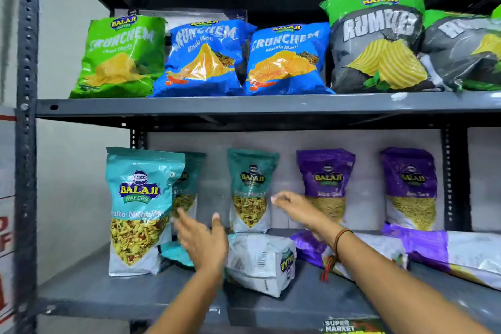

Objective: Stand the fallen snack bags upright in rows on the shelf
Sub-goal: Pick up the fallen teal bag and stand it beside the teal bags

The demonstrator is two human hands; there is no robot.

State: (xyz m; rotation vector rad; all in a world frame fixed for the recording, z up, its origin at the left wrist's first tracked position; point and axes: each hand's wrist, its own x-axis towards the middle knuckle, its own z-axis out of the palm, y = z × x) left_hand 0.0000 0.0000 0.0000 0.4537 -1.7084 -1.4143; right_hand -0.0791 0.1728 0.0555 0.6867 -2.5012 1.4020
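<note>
Both hands reach over the lower shelf [108, 293], empty, fingers spread and apart from each other. Left hand [202, 241] is open, palm turned right, held in front of the gap between teal bags; it grips nothing. Right hand [295, 207] is open too, fingers extended leftward, with a thread band [342, 238] on the wrist. Both hands are motion-blurred, so contact with any bag cannot be judged.

Just left of the left hand: one teal Khatta Mitha bag [139, 211] upright at the shelf front, a second teal bag [187, 184] upright behind it. Between the two hands, further back — a third teal bag [250, 190] upright against the rear wall. Directly below and between the hands: a fallen teal bag [260, 263] on its side, white back panel and barcode facing up. A scrap of teal packaging [173, 253] shows low, behind the left hand.

Beyond the right hand: two purple Aloo Sev bags [326, 184] [410, 187] upright at the back. Under the right forearm and to its right — fallen purple bags [447, 255] lying flat; the count is unclear.

Above both hands, the upper shelf [189, 106] carries a green Crunchem bag [119, 57], two blue Crunchem Masala Masti bags [202, 58] [284, 59], and Rumbles bags [376, 43], all standing or leaning.
</note>
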